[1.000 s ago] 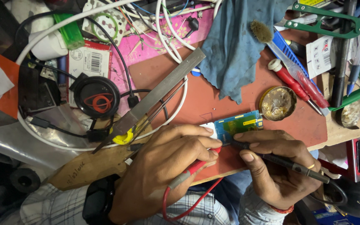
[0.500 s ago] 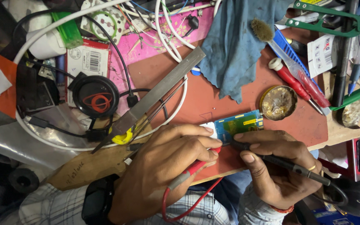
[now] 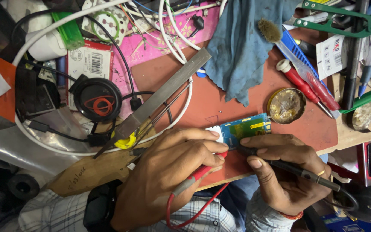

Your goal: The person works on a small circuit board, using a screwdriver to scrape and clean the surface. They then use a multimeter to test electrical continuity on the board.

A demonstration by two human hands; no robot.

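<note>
A small blue circuit board [image 3: 246,128] lies on a reddish work mat [image 3: 220,103] near its front edge. My left hand [image 3: 172,172] grips a red probe [image 3: 202,172] with a red lead, its tip hidden at the board's left end. My right hand [image 3: 284,172] holds a black probe [image 3: 297,169] like a pen, its tip touching the board's lower left part. Both hands rest close together at the mat's front.
A blue cloth [image 3: 245,56] lies at the back. A round tin of flux [image 3: 287,105], a red screwdriver [image 3: 308,88], a brush [image 3: 288,43], a metal file [image 3: 164,96], white cables [image 3: 172,30], a black round device [image 3: 97,99] and a green-framed saw [image 3: 336,19] crowd around.
</note>
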